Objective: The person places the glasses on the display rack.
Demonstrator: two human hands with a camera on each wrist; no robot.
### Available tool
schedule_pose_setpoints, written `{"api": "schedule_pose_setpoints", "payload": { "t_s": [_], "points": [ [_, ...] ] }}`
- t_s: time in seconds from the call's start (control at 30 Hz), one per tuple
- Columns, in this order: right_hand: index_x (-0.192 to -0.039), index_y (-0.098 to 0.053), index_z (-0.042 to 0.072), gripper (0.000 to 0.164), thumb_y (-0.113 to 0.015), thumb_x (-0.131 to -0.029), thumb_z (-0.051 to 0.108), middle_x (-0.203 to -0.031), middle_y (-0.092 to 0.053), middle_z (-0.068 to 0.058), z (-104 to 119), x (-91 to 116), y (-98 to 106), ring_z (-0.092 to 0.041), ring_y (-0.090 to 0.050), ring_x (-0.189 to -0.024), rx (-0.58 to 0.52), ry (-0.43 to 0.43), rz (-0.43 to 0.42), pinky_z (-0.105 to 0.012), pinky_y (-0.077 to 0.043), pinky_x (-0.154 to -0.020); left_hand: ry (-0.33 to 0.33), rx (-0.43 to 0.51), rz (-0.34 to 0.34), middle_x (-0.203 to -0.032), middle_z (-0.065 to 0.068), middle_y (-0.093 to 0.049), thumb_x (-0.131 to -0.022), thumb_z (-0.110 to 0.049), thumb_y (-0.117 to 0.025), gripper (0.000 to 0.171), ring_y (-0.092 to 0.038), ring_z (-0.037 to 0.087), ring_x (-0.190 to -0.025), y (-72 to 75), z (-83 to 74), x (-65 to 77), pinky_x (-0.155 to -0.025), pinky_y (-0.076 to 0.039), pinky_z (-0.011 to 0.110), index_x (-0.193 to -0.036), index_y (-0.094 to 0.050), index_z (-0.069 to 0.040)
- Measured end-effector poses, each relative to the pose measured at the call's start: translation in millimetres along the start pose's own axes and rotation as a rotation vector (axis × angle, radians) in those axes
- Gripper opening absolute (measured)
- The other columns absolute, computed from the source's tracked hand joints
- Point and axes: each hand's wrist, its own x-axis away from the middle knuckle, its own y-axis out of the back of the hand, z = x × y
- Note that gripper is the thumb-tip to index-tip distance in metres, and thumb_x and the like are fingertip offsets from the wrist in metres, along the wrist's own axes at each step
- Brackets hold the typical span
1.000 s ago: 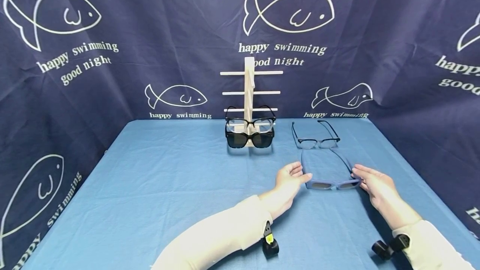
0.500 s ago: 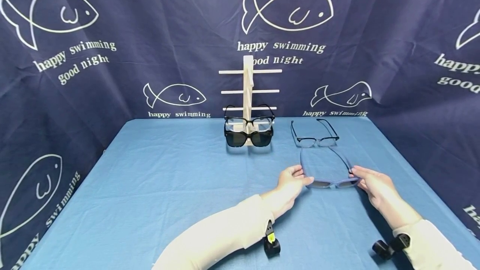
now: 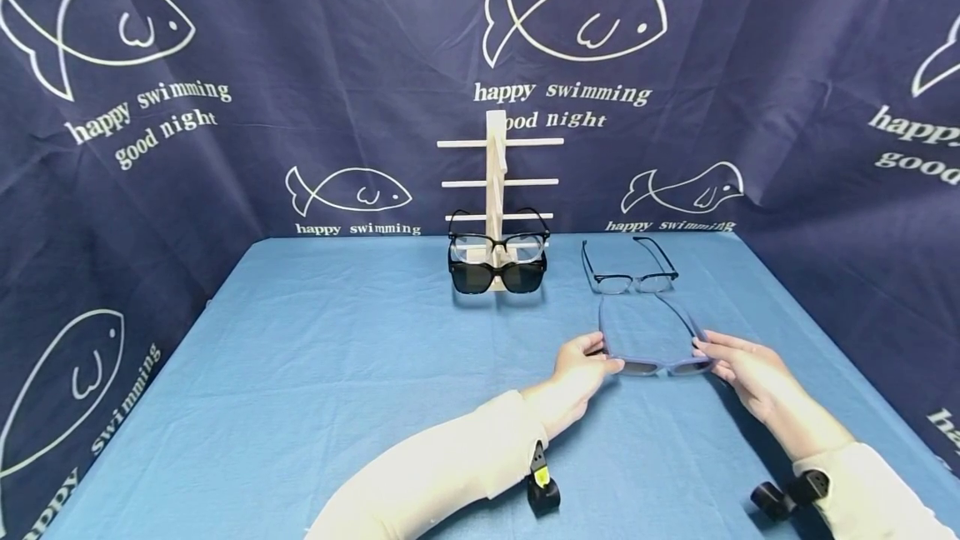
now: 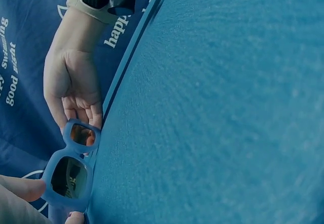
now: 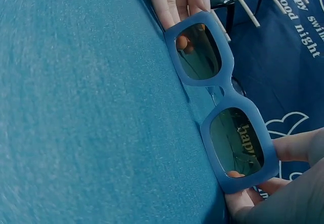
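Note:
A pair of blue-framed sunglasses point(image 3: 662, 371) with dark lenses is held between both hands, close over the blue table, its temples unfolded and pointing away. My left hand point(image 3: 576, 375) pinches the left end of the frame, thumb in front and fingers by the temple. At the other end, my right hand point(image 3: 753, 369) pinches the corner near the right hinge. In the right wrist view both lenses of the sunglasses point(image 5: 238, 105) face the camera, with fingertips partly showing through them. The left wrist view shows the right fingers behind the far lens of the sunglasses point(image 4: 73, 150).
Just beyond lies a pair of half-rim eyeglasses point(image 3: 656, 283), temples open. A wooden display stand point(image 3: 496, 165) with several crossbars stands at the back. Black-framed clear glasses point(image 3: 468, 237) and black sunglasses point(image 3: 474, 278) hang on its lower part. A dark fish-print curtain point(image 3: 360, 90) backs the table.
The blue sunglasses have tipped so their lenses look narrower in the head view, and have shifted slightly left. My right fingertips have moved a little inward. Both hands keep hold.

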Motion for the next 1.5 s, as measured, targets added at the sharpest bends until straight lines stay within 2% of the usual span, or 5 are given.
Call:
{"api": "schedule_pose_setpoints", "payload": {
  "t_s": [0.27,0.57,0.8,1.33,1.5],
  "points": [
    [-0.108,-0.061,0.017,0.021,-0.06,-0.094,0.003,-0.093,-0.073,0.012,-1.6,-4.6,3.4,0.002,-0.066,-0.09,0.009,-0.021,0.063,-0.011,-0.052,-0.075,-0.009,0.009,-0.011,-0.122,0.013,-0.064,-0.079,0.007,-0.072,0.049,-0.062,0.022,-0.111,4.6,3.1,-2.6,-0.097,-0.054,0.029,-0.126,-0.06,0.004],
    [-0.152,-0.009,0.0,0.076,-0.06,-0.096,0.008,-0.102,-0.07,0.018,-0.7,-7.1,2.8,0.009,-0.061,-0.098,0.082,-0.014,0.103,-0.013,-0.047,-0.097,-0.043,0.009,-0.034,-0.121,0.013,-0.065,-0.079,0.005,-0.073,0.048,-0.064,0.021,-0.106,8.0,3.0,-5.9,-0.093,-0.055,0.028,-0.125,-0.061,0.004],
    [-0.102,-0.067,0.027,0.03,-0.057,-0.095,0.0,-0.103,-0.072,0.012,-3.4,-4.2,5.5,0.004,-0.064,-0.099,-0.012,0.038,0.185,-0.014,-0.055,-0.083,-0.049,0.009,-0.033,-0.121,0.014,-0.065,-0.079,0.005,-0.072,0.048,-0.065,0.02,-0.104,11.2,3.1,-4.8,-0.094,-0.055,0.029,-0.125,-0.06,0.004],
    [-0.136,-0.049,0.014,0.042,-0.052,-0.097,-0.001,-0.117,-0.068,0.012,-5.7,3.3,12.6,0.006,-0.059,-0.11,0.142,0.165,0.266,-0.005,-0.047,-0.087,-0.045,-0.003,-0.006,-0.123,0.013,-0.065,-0.079,0.004,-0.074,0.048,-0.064,0.02,-0.106,22.4,-5.1,-2.7,-0.093,-0.055,0.028,-0.125,-0.062,0.001],
    [-0.12,-0.059,0.025,0.037,-0.053,-0.096,-0.003,-0.116,-0.069,0.01,-5.2,4.6,12.2,0.006,-0.06,-0.11,0.111,0.163,0.26,-0.005,-0.047,-0.086,-0.05,-0.005,-0.006,-0.123,0.016,-0.065,-0.079,0.005,-0.073,0.046,-0.064,0.023,-0.106,23.6,-7.3,-1.6,-0.093,-0.055,0.028,-0.123,-0.062,0.003]
  ]
}}
